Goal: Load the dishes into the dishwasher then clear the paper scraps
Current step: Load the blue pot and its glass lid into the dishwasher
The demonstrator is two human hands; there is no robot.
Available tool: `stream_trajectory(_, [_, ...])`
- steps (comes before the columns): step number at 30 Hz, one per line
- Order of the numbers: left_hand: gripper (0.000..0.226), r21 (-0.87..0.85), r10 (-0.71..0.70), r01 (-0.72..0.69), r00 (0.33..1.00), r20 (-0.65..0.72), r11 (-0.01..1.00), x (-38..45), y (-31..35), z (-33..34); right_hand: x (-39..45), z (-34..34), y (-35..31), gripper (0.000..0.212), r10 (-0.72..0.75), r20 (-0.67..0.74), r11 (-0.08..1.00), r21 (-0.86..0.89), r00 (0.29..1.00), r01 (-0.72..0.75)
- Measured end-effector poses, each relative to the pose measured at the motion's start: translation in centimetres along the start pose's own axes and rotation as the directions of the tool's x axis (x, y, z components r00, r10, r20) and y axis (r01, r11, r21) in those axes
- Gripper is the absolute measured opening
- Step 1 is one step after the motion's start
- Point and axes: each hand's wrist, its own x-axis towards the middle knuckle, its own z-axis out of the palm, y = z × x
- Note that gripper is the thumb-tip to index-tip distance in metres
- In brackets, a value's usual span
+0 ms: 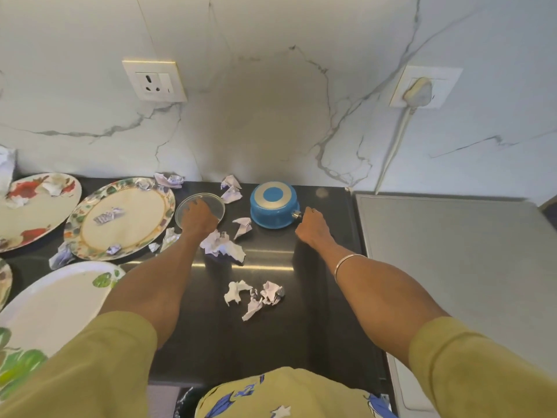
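Here, left hand (197, 215) rests on glass lid (208, 203).

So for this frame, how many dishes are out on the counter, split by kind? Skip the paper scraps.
Patterned plates: 4 wholly or largely in view, namely the red-flowered plate, the oval leaf-rimmed plate, the white plate with green leaves and a sliver of a plate at the left edge.
Clear glass lid: 1
Blue pot, upside down: 1
Total: 6

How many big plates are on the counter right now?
4: red-flowered plate far left, leaf-rimmed plate beside it, green-leaf plate in front, and a sliver at the left edge. More may lie off-frame.
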Motion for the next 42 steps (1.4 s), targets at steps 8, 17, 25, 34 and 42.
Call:
stream_trajectory(8, [0.065, 0.042, -0.040, 0.036, 0.994, 0.106, 0.998, 2.6, -1.0, 0.9, 0.8, 1.6, 0.3, 0.048, 0.074, 0.089, 0.997, -0.024, 0.993, -0.072])
stream_trajectory(17, [0.068, 0.066, -0.056, 0.051, 0.996, 0.075, 0.997, 3.3, -1.3, 1.6, 2.1, 2.7, 0.3, 0.046, 0.069, -0.008, 0.994, -0.086, 0.998, -0.070])
stream_trajectory(25, [0.044, 0.050, -0.064, 0.062, 0.998, 0.030, 0.997, 4.7, -1.6, 1.8, 3.3, 3.6, 0.5, 0.050, 0.066, -0.007, 0.978, -0.197, 0.998, -0.066])
stream_trajectory(34, [0.052, 0.076, -0.085, 0.087, 0.996, -0.027, 0.993, 4.4, -1.2, 3.3, 4.0, 4.0, 0.9, 0.048, 0.043, 0.053, 0.975, -0.221, 0.998, -0.030])
stream_trajectory(42, [0.050, 0.302, 0.079, -0.063, 0.996, -0.043, 0.951, 3.4, 0.1, 1.4, 3.6, 3.0, 1.2, 0.036, 0.047, 0.089, 0.999, -0.012, 0.995, -0.046])
